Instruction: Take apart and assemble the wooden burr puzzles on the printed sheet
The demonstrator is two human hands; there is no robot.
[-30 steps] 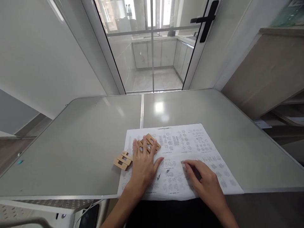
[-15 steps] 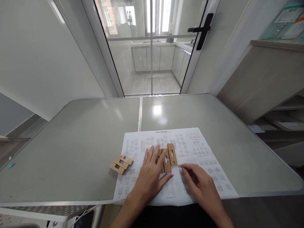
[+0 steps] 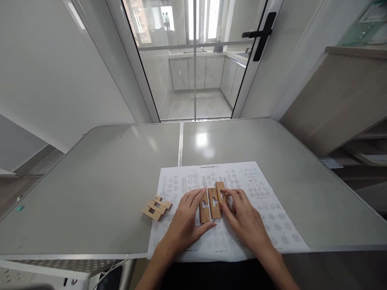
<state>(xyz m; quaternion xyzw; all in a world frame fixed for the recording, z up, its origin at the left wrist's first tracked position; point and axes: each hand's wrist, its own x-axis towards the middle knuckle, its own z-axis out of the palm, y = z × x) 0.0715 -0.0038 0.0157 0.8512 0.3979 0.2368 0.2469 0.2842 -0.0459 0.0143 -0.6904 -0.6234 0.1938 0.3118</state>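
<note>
Three notched wooden puzzle pieces lie side by side on a printed sheet. My left hand (image 3: 188,212) rests beside the left wooden puzzle piece (image 3: 204,215), its fingers and thumb apart around that piece's side and ends. A middle wooden puzzle piece (image 3: 214,203), with a cut-out in it, lies between my hands. My right hand (image 3: 245,217) has its fingertips and thumb closed on the edge of the right wooden puzzle piece (image 3: 220,187), which sits slightly farther from me than the others. My fingers partly cover the left and right pieces.
More wooden pieces (image 3: 156,208) lie together at the left edge of the printed sheet (image 3: 272,225). The grey table (image 3: 99,193) has a seam down its middle. A glass door with a black handle (image 3: 261,35) stands beyond it, and a shelf unit (image 3: 335,104) is on the right.
My right hand has moved left and away from me onto the right piece. My left hand has drawn back off the pieces, uncovering more of the left and middle ones.
</note>
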